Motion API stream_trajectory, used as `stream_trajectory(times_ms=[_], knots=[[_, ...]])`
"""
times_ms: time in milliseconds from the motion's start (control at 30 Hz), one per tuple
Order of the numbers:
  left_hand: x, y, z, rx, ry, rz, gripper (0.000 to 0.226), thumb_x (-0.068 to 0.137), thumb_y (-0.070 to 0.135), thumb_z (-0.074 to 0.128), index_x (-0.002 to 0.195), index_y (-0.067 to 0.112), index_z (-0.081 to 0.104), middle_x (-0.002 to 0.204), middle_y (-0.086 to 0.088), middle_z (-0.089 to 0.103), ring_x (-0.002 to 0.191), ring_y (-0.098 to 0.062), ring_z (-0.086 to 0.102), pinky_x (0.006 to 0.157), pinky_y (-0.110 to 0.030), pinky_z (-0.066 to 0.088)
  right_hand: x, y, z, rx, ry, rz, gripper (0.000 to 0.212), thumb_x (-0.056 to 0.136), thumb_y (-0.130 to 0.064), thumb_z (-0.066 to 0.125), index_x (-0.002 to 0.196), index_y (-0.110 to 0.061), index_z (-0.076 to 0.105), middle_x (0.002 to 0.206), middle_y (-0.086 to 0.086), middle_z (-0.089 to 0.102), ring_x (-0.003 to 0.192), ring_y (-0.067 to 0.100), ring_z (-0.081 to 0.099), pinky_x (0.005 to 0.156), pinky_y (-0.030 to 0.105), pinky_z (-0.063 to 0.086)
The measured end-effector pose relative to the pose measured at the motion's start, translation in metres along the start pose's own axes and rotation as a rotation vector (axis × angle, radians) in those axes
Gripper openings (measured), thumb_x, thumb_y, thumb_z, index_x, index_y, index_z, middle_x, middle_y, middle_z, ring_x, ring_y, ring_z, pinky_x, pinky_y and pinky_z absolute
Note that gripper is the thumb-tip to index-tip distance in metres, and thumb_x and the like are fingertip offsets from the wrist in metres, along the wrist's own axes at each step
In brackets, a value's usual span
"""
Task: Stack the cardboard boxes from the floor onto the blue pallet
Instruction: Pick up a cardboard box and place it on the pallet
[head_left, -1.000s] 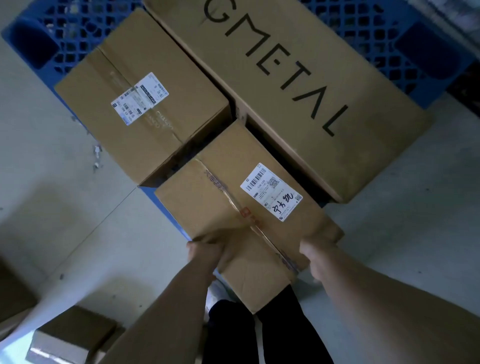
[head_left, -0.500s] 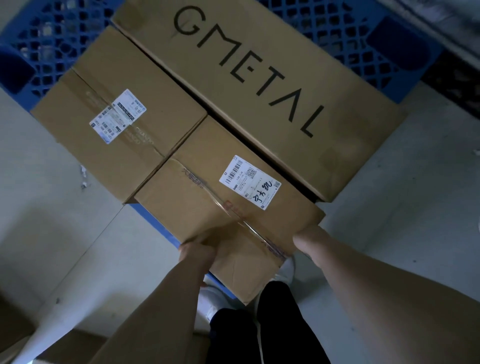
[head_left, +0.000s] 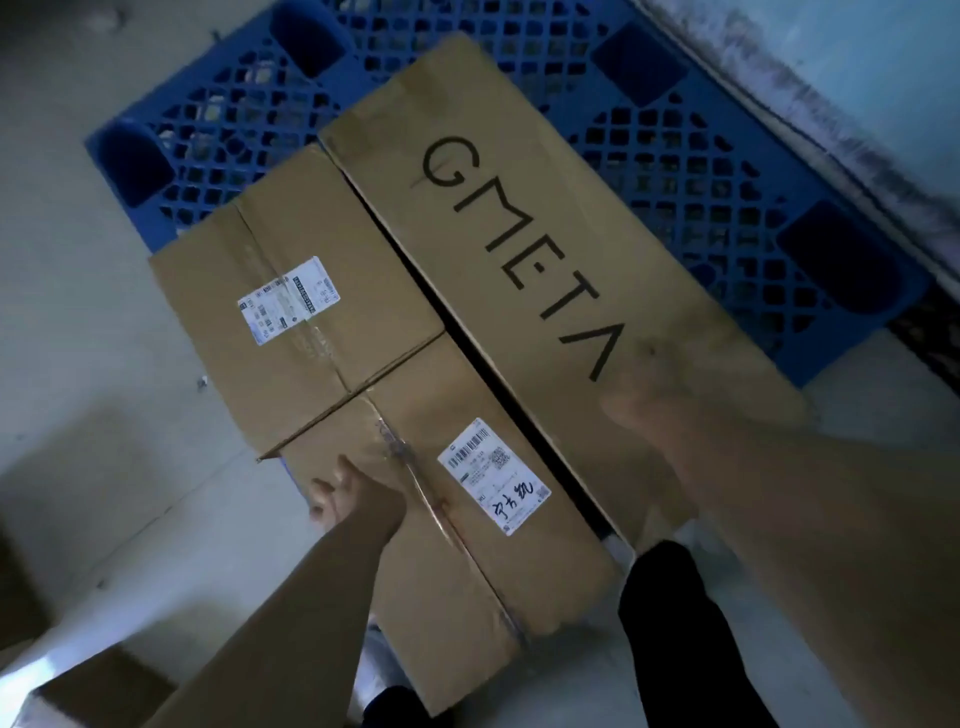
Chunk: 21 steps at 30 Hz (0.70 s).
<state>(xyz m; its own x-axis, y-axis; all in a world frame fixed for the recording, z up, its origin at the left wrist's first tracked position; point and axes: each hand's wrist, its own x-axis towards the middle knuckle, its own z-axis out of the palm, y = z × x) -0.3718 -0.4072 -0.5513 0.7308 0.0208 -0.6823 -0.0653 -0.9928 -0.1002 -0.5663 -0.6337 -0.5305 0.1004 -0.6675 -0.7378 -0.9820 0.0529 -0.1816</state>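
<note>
I see the grey concrete floor (head_left: 78, 312) all round, and on it the blue pallet (head_left: 675, 171), its open lattice bare along the far side and the far right corner. A pale wall base (head_left: 831, 104) runs close along the pallet's right edge, so there is little room on that side.

The long box printed GMETA (head_left: 519, 249) lies diagonally across the pallet, its near end reaching past the pallet's front edge. Just left of it, with a dark narrow gap between, sits the far labelled box (head_left: 311, 322), and touching that one's near edge is the near labelled box (head_left: 467, 519), which overhangs the pallet front toward my legs (head_left: 691, 649).

My left hand (head_left: 348, 493) lies on the near box's left top edge, fingers wrapped over the side. My right hand (head_left: 639, 395) rests on the long box's near end; it is blurred, and I cannot tell whether the fingers are spread or closed.

Another cardboard box (head_left: 93, 691) sits on the floor at lower left, well apart from the pallet.
</note>
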Motion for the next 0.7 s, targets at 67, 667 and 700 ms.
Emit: stream_trajectory(times_ms=[67,667,700], knots=[[0.002,0.021,0.007,-0.031,0.048,0.036,0.075,0.09,0.029,0.053,0.152,0.031,0.012,0.157,-0.014,0.004,0.138,-0.041,0.021,0.112,-0.044,0.028,0.037,0.002,-0.022,-0.006,0.082,-0.018,0.066,0.089,-0.021,0.054,0.147,-0.004,0.027,0.152,0.018,0.027,0.139,0.035,0.029,0.113,0.047,0.03],[-0.002,0.066,0.038,-0.124,-0.061,0.036,0.095,0.084,0.018,0.068,0.149,0.05,0.008,0.16,0.001,-0.004,0.134,-0.038,0.025,0.096,-0.038,0.04,0.111,0.014,-0.041,-0.041,0.077,0.048,0.1,0.073,-0.032,0.082,0.148,-0.018,0.018,0.148,0.013,0.027,0.131,0.039,0.035,0.101,0.05,0.042],[0.001,0.063,0.039,-0.143,-0.061,0.033,0.094,0.084,0.017,0.068,0.149,0.05,0.009,0.159,0.001,-0.003,0.134,-0.038,0.024,0.098,-0.039,0.04,0.11,0.017,-0.036,-0.04,0.05,0.047,0.098,0.074,-0.031,0.081,0.148,-0.017,0.018,0.148,0.013,0.027,0.132,0.039,0.034,0.102,0.05,0.041]])
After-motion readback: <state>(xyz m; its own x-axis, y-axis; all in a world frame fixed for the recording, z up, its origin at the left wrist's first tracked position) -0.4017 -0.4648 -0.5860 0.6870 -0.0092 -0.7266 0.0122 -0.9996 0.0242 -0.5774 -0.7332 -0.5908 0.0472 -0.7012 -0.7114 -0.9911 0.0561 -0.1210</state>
